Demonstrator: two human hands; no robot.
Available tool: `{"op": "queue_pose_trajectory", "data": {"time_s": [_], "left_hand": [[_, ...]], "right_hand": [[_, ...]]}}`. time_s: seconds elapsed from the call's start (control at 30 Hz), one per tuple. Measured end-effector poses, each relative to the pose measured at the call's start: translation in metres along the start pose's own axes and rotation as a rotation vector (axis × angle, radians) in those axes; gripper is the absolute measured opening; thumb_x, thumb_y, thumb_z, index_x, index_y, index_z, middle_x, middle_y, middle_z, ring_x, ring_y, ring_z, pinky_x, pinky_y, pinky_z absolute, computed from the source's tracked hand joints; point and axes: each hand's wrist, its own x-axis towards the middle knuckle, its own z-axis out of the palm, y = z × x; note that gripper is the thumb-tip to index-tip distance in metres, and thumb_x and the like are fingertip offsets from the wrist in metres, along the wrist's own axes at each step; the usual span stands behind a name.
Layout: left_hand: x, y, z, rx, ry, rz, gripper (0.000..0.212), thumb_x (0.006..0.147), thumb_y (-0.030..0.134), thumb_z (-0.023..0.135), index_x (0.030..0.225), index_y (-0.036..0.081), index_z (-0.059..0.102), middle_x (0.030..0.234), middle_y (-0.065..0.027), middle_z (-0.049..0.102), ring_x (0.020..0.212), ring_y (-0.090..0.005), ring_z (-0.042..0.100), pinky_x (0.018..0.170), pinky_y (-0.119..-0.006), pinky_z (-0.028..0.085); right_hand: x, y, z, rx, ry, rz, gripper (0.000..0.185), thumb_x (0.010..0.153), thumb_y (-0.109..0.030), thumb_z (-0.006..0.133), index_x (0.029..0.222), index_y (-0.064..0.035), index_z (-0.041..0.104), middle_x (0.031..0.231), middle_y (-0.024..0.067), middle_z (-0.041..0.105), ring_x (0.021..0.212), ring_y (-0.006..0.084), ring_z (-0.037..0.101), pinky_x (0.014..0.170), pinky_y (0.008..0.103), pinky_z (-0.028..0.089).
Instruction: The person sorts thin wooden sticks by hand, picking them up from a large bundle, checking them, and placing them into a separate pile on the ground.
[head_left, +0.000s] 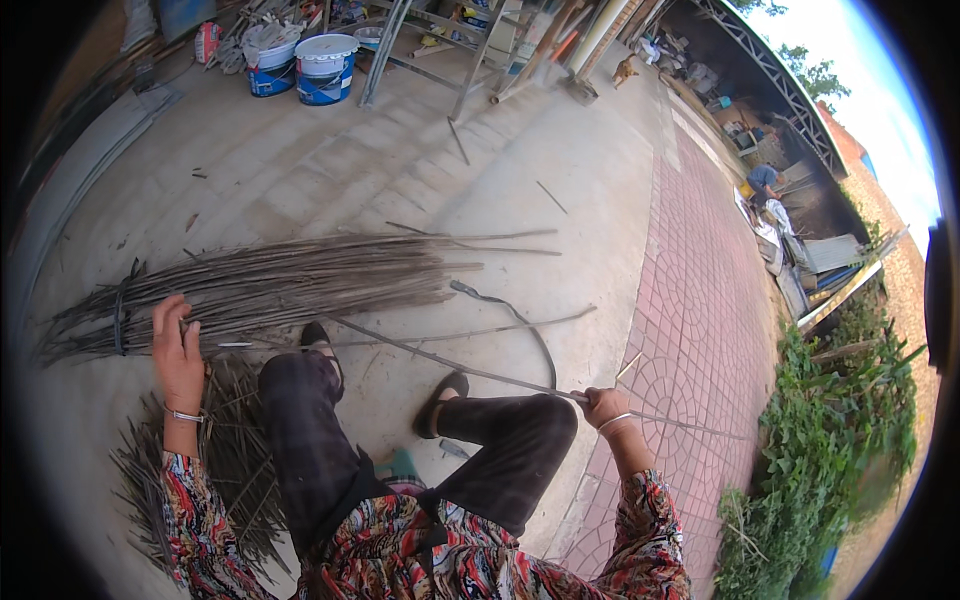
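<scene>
My right hand (602, 407) grips a long, thin brown stick (457, 366), which slants across my knees toward the bundle. A large bundle of thin dry sticks (322, 274) lies on the concrete before me, bound near its left end by a dark tie (118, 319). My left hand (178, 352) is over the bundle's near side beside the tie, thumb and fingers partly curled; whether it pinches a stem is unclear. A small pale sliver (235, 345) shows right of it. Another thin stem (525, 325) runs rightward past my shoe. Below my left forearm is a pile of short sticks (240, 450).
A dark strap (534, 330) curves over the floor near my right knee. Paint buckets (325, 69) and a metal stepladder (427, 64) stand ahead. Pink paving (690, 300) and green plants (832, 442) lie right. A person (763, 180) bends among clutter farther off.
</scene>
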Motion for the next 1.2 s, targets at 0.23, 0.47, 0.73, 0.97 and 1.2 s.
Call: {"op": "queue_pose_trajectory", "data": {"time_s": [0.23,0.47,0.73,0.97,1.2], "left_hand": [[0.009,0.045,0.009,0.244,-0.389,0.363,0.032,0.076,-0.003,0.052,0.108,-0.002,0.051,0.115,-0.0157,0.052,0.112,-0.032,0.045,0.103,-0.041,0.029],[-0.02,-0.019,0.03,0.157,-0.597,0.283,0.015,0.077,0.014,0.059,0.076,0.003,0.049,0.081,-0.0152,0.053,0.082,-0.035,0.048,0.076,-0.044,0.036],[-0.043,-0.044,0.071,0.221,-0.641,0.05,0.025,0.082,0.025,0.059,0.078,0.001,0.053,0.077,-0.0167,0.057,0.075,-0.0372,0.054,0.066,-0.047,0.041],[-0.116,-0.066,0.09,0.117,-0.413,-0.335,0.029,0.088,0.026,0.054,0.081,-0.002,0.057,0.06,-0.0209,0.053,0.062,-0.0411,0.053,0.057,-0.046,0.04],[-0.067,0.042,0.057,0.016,-0.165,0.01,0.015,0.082,0.004,0.056,0.095,-0.003,0.053,0.103,-0.0166,0.051,0.091,-0.0366,0.053,0.072,-0.041,0.045]], "right_hand": [[0.016,-0.045,-0.013,0.063,-0.047,-0.128,0.029,0.08,-0.038,0.057,0.067,-0.0129,0.063,0.065,0.0133,0.061,0.063,0.033,0.061,0.059,0.0423,0.048],[0.034,-0.055,-0.001,-0.026,-0.163,-0.03,0.038,0.082,-0.048,0.054,0.071,-0.0132,0.065,0.068,0.0112,0.063,0.069,0.033,0.061,0.062,0.0421,0.048],[0.06,-0.068,0.007,-0.057,-0.318,0.024,0.048,0.088,-0.053,0.042,0.08,-0.0128,0.068,0.08,0.013,0.066,0.079,0.0318,0.063,0.071,0.0402,0.049],[0.048,-0.088,-0.007,-0.049,-0.364,-0.006,0.046,0.09,-0.049,0.04,0.087,-0.0126,0.068,0.086,0.0121,0.067,0.083,0.0303,0.063,0.072,0.0392,0.05],[0.045,-0.152,-0.003,0.05,-0.382,-0.042,0.039,0.088,-0.042,0.046,0.086,-0.0103,0.069,0.087,0.013,0.067,0.084,0.03,0.064,0.073,0.0391,0.05]]}}
